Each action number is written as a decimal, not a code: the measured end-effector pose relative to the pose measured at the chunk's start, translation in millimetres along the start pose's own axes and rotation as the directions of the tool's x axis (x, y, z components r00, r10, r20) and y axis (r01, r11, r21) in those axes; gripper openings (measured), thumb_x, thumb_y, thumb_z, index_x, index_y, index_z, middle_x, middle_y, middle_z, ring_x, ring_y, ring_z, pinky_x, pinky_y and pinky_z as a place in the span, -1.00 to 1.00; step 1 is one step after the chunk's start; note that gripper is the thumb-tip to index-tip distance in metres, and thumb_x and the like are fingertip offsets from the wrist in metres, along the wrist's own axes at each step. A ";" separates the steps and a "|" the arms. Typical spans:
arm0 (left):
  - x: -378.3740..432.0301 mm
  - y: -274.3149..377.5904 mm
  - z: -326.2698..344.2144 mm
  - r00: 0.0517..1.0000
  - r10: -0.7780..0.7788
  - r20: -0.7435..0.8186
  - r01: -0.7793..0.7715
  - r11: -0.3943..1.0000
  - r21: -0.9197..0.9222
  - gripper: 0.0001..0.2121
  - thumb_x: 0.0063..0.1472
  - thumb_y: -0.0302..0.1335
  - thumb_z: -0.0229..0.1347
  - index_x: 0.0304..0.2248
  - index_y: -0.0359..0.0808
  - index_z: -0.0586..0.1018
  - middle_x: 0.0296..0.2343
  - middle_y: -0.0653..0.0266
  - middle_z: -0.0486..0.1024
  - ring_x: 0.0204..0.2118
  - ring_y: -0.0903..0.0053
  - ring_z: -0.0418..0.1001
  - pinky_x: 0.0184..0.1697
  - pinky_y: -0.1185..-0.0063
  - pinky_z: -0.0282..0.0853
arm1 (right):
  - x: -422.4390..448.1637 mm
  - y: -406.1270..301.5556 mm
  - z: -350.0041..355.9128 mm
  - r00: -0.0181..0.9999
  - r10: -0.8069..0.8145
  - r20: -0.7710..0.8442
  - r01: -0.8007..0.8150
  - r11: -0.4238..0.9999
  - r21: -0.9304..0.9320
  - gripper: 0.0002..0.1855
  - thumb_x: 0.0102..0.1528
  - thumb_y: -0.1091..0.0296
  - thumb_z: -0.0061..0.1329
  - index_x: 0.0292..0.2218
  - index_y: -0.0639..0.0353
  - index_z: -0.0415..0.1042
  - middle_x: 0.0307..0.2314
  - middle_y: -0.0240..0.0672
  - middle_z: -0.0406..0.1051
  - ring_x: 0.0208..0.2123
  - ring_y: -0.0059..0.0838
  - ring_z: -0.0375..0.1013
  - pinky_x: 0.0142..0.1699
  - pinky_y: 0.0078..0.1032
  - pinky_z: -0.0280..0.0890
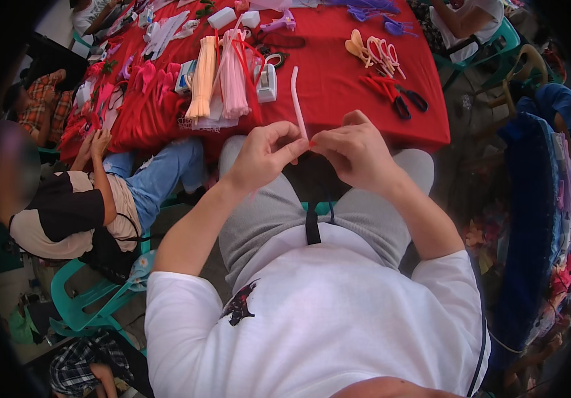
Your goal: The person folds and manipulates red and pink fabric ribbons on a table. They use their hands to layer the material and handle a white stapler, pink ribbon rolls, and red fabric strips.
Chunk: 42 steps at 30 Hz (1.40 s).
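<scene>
My left hand (268,151) pinches a pale pink fuzzy stem (295,97), which looks like a pipe cleaner and stands up from the fingertips, bent slightly near its top. Opposite it, my right hand (357,149) has its thumb and fingertips together at a small red piece (312,144) by the stem's lower end. Whether the red piece is wound around the stem is too small to tell. Both hands are over my lap, just short of the red-covered table (335,99). Beyond them lie a peach bundle (201,82) and a pink bundle (235,82) of similar stems.
A tape dispenser (267,84) stands beside the bundles. To the right are dark-handled scissors (410,102), red pieces (380,85) and looped pink stems (382,55). A purple glue gun (280,22) lies farther back. A person (81,199) sits close on the left.
</scene>
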State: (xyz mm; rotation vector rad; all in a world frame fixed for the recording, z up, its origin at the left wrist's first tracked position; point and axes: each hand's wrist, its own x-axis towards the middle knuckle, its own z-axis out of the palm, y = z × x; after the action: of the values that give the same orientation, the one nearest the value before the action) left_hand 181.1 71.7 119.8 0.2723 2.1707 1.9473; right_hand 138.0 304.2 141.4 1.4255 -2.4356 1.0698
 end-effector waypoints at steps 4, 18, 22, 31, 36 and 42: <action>8.9 -16.8 -5.0 0.970 -0.194 0.147 0.222 0.953 -0.205 -0.85 0.35 -0.47 0.21 -0.18 -0.37 0.62 -0.35 0.40 0.57 -0.34 0.75 0.47 -0.23 0.68 0.42 | -3.9 14.5 10.6 0.995 -0.051 0.090 0.063 0.989 -0.135 -0.98 0.10 0.41 0.13 -0.38 0.09 0.54 -0.59 -0.31 0.51 -0.45 -0.26 0.52 -0.09 -0.34 0.27; 93.2 -46.4 19.3 0.952 -0.011 -0.306 -0.088 0.947 -0.309 -0.84 0.35 -0.50 0.21 -0.16 -0.41 0.63 -0.34 0.29 0.63 -0.26 0.69 0.57 -0.18 0.73 0.47 | 29.7 91.9 -18.7 0.857 0.515 -0.017 -0.348 0.603 0.718 -0.62 0.32 0.21 0.05 0.07 0.19 0.45 -0.33 -0.39 0.54 -0.37 -0.60 0.52 -0.23 -0.55 0.38; 130.8 -48.2 32.0 0.899 -0.152 -0.412 -0.170 0.743 -0.647 -0.88 0.35 -0.48 0.21 -0.18 -0.34 0.63 -0.31 0.30 0.64 -0.31 0.71 0.56 -0.28 0.77 0.44 | 29.5 122.0 2.0 0.737 0.640 -0.216 -0.128 0.446 0.886 -0.58 0.33 0.26 0.06 0.13 0.25 0.36 -0.24 -0.42 0.53 -0.24 -0.63 0.50 -0.16 -0.63 0.32; 180.2 -72.1 42.1 0.901 -0.185 -0.392 -0.156 0.705 -0.692 -0.88 0.37 -0.43 0.20 -0.16 -0.27 0.62 -0.32 0.43 0.61 -0.34 0.74 0.53 -0.27 0.68 0.45 | 54.1 162.1 36.2 0.693 0.708 -0.136 -0.209 0.377 0.902 -0.83 0.23 0.42 0.18 -0.15 0.24 0.54 -0.32 -0.43 0.58 -0.27 -0.71 0.51 -0.10 -0.61 0.40; 193.2 -95.8 21.1 0.931 -0.118 -0.346 -0.095 0.836 -0.541 -0.90 0.36 -0.49 0.18 -0.21 -0.34 0.62 -0.40 0.39 0.60 -0.39 0.71 0.50 -0.29 0.67 0.43 | 50.5 182.4 48.1 0.644 0.763 -0.051 -0.281 0.298 0.912 -0.86 0.20 0.48 0.17 -0.19 0.22 0.55 -0.33 -0.41 0.59 -0.29 -0.68 0.52 -0.13 -0.61 0.40; 204.4 -99.3 -3.0 0.932 -0.308 -0.192 0.240 0.920 -0.310 -0.90 0.28 -0.49 0.20 -0.31 -0.37 0.63 -0.48 0.39 0.57 -0.47 0.76 0.46 -0.44 0.72 0.35 | 38.7 202.5 40.5 0.557 0.829 0.053 -0.535 0.310 0.786 -0.88 0.15 0.49 0.14 -0.23 0.22 0.53 -0.34 -0.41 0.54 -0.31 -0.61 0.47 -0.15 -0.55 0.36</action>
State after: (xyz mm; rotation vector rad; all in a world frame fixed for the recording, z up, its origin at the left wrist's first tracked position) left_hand -15.7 114.6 14.5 -0.3148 1.8930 2.1717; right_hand -36.4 312.9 24.4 -0.0620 -2.3788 2.4682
